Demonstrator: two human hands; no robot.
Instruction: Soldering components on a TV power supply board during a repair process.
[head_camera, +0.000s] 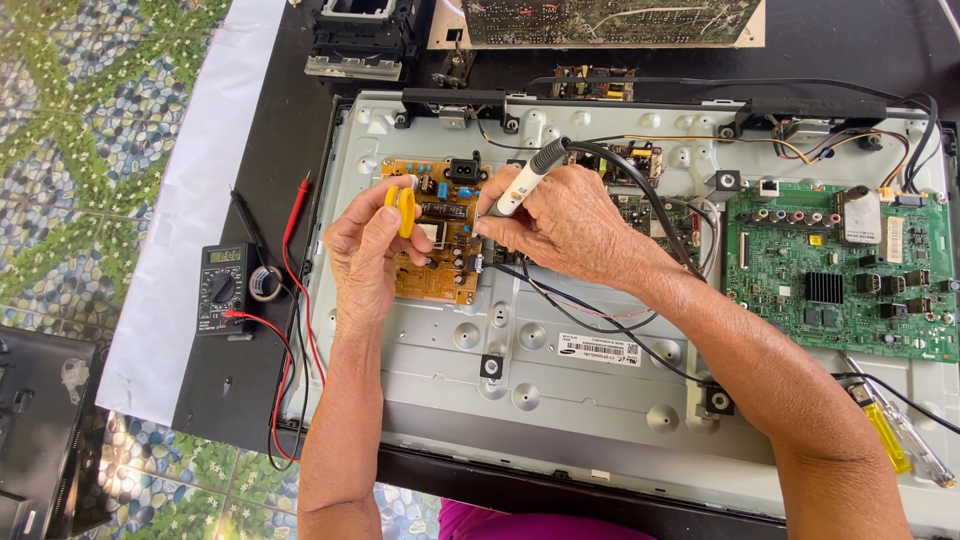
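Soldering iron: the white pen-shaped soldering iron sits in your right hand, over the orange-brown power board at the upper left of the opened metal back panel of a flat screen.
Right hand: your fingers are closed round the iron's barrel like a pen.
Left hand: your left hand pinches a small yellow spool between thumb and fingertips, upright, just above the same board.
Direction: the iron's long axis runs diagonally; the tip points down and left toward the board's right edge, and the dark cord end points up and right.
Cord: the black cord loops from the iron's top over your right wrist.
Around: a green main board lies well to the right; a black multimeter with red and black probe leads rests on the dark table left of the panel; a yellow-handled screwdriver lies beside your right forearm.
Hidden: the iron's tip is covered by your fingers, so contact with the board cannot be told. The spool's contents are too small to make out.
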